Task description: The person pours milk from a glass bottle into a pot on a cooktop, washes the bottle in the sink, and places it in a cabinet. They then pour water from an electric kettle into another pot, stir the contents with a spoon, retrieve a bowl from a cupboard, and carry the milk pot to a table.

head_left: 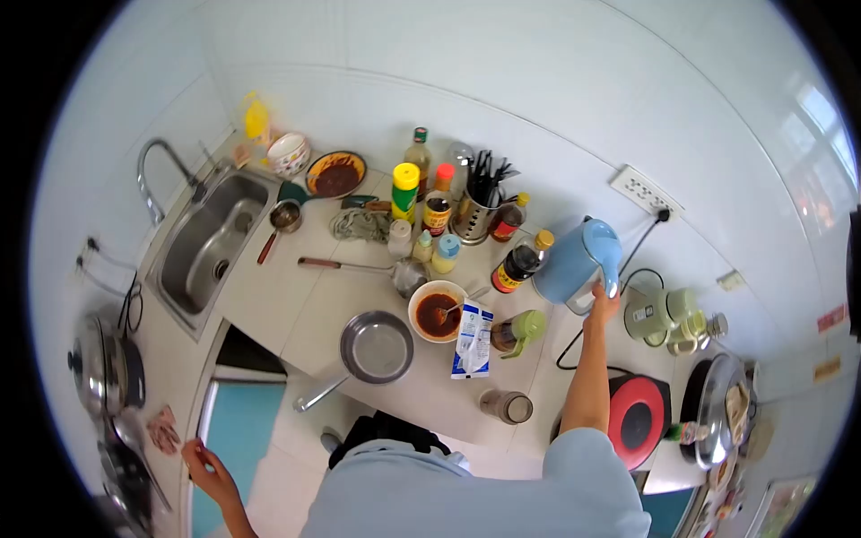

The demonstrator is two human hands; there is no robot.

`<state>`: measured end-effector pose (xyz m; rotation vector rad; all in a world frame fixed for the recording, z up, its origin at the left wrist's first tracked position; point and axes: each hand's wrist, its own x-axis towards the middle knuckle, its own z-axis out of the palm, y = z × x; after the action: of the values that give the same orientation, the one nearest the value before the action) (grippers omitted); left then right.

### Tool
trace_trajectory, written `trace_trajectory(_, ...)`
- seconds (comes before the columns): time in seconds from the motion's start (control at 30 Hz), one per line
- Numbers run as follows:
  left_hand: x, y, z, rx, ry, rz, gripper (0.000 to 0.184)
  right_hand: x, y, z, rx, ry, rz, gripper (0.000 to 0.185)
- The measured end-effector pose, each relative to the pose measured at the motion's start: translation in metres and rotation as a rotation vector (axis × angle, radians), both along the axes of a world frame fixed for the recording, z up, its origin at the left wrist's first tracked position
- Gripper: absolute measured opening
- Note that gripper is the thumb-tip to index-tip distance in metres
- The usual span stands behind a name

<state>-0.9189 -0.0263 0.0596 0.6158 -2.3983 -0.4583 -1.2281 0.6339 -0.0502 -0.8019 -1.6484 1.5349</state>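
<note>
My right hand [606, 305] is closed round the handle of a blue electric kettle [574, 260], which stands upright at the back right of the counter. A dark sauce bottle [518, 264] stands just left of the kettle. My left hand [208, 471] hangs low at the left, fingers apart and curled, with nothing in it. It is nearest to a crumpled patterned cloth [164, 430]. Between my hands are a grey saucepan [377, 348], a white bowl of red-brown sauce [438, 312] with a spoon, a blue and white packet [473, 339] and a glass jar [507, 406].
A steel sink [220, 238] lies at the left. Several bottles and a cutlery holder [473, 218] stand along the wall. The kettle's cord runs to a socket strip [647, 190]. At the right are a red round hotplate [637, 420], green jugs [653, 316] and a lidded pan [717, 403].
</note>
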Motion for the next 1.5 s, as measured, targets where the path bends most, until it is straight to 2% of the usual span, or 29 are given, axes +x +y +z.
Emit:
trace_trajectory(0.13, -0.015, 0.02, -0.004, 0.047, 0.073, -0.009, 0.025, -0.01, 0.019, -0.01, 0.067, 0.156, 0.006, 0.032)
trace_trajectory(0.2, -0.017, 0.025, -0.008, 0.069, 0.135, -0.047, 0.03, -0.007, 0.026, 0.004, 0.158, 0.064, -0.025, 0.033)
trace_trajectory(0.23, -0.013, 0.025, -0.012, 0.071, 0.073, 0.015, 0.032, -0.004, 0.027, 0.014, 0.203, 0.019, -0.042, 0.033)
trace_trajectory(0.27, -0.01, 0.021, -0.018, -0.002, 0.042, 0.022, 0.034, -0.007, 0.047, 0.013, 0.513, -0.171, -0.09, 0.03)
trace_trajectory(0.3, -0.011, 0.023, -0.012, 0.026, 0.007, 0.031, 0.036, -0.001, 0.047, 0.027, 0.536, -0.181, -0.116, 0.03)
trace_trajectory(0.4, -0.005, 0.016, -0.007, 0.004, 0.015, 0.072, 0.035, 0.015, 0.024, 0.09, 0.309, -0.063, -0.069, 0.034)
trace_trajectory(0.57, 0.008, -0.036, -0.008, 0.008, 0.079, 0.191, 0.034, 0.033, -0.053, 0.178, 0.583, 0.259, -0.029, 0.029)
trace_trajectory(0.63, 0.006, -0.074, 0.0, -0.1, 0.159, 0.196, 0.034, 0.041, -0.1, 0.205, 0.687, 0.345, 0.026, 0.027)
trace_trajectory(0.77, -0.009, -0.178, 0.032, -0.14, 0.314, 0.336, 0.033, 0.058, -0.21, 0.239, 0.858, 0.514, 0.166, 0.023)
trace_trajectory(0.83, -0.015, -0.237, 0.067, -0.204, 0.42, 0.281, 0.034, 0.069, -0.269, 0.251, 0.926, 0.582, 0.234, 0.022)
trace_trajectory(0.9, -0.018, -0.307, 0.093, -0.349, 0.255, 0.383, 0.034, 0.082, -0.327, 0.261, 0.994, 0.637, 0.285, 0.02)
trace_trajectory(0.97, -0.024, -0.387, 0.105, -0.303, 0.096, 0.381, 0.045, 0.092, -0.383, 0.271, 1.043, 0.673, 0.34, 0.019)
trace_trajectory(1.0, -0.027, -0.427, 0.105, -0.301, 0.103, 0.392, 0.045, 0.096, -0.41, 0.275, 1.074, 0.676, 0.371, 0.019)
trace_trajectory(1.07, -0.033, -0.5, 0.097, -0.417, -0.093, 0.512, 0.056, 0.098, -0.462, 0.279, 1.175, 0.675, 0.438, 0.018)
trace_trajectory(1.13, -0.04, -0.545, 0.087, -0.424, -0.189, 0.547, 0.06, 0.081, -0.498, 0.264, 1.229, 0.677, 0.57, 0.018)
trace_trajectory(1.17, -0.042, -0.567, 0.082, -0.428, -0.288, 0.571, 0.064, 0.06, -0.505, 0.235, 0.94, 0.67, 0.702, 0.018)
trace_trajectory(1.2, -0.045, -0.585, 0.072, -0.504, -0.252, 0.585, 0.057, 0.074, -0.554, 0.24, 0.581, 0.503, 0.719, 0.019)
trace_trajectory(1.23, -0.046, -0.596, 0.073, -0.504, -0.252, 0.585, 0.057, 0.09, -0.602, 0.249, 0.228, 0.33, 0.716, 0.021)
trace_trajectory(1.3, -0.049, -0.613, 0.074, -0.221, -0.446, 0.455, 0.041, 0.077, -0.635, 0.23, 0.137, 0.308, 0.796, 0.019)
trace_trajectory(1.33, -0.048, -0.621, 0.069, -0.34, -0.462, 0.456, 0.028, 0.07, -0.648, 0.221, 0.039, 0.287, 0.875, 0.017)
trace_trajectory(1.37, -0.048, -0.628, 0.064, -0.334, -0.462, 0.456, 0.028, 0.065, -0.658, 0.216, -0.06, 0.265, 0.955, 0.016)
trace_trajectory(1.4, -0.043, -0.623, 0.069, -0.211, -0.485, 0.514, 0.032, 0.085, -0.702, 0.229, 0.056, 0.233, 0.977, 0.011)
trace_trajectory(1.43, -0.039, -0.623, 0.071, -0.089, -0.507, 0.567, 0.035, 0.073, -0.712, 0.223, -0.002, 0.233, 1.106, 0.015)
trace_trajectory(1.5, -0.034, -0.638, 0.06, -0.077, -0.406, 0.373, 0.034, 0.113, -0.786, 0.242, -0.146, 0.211, 1.029, 0.028)
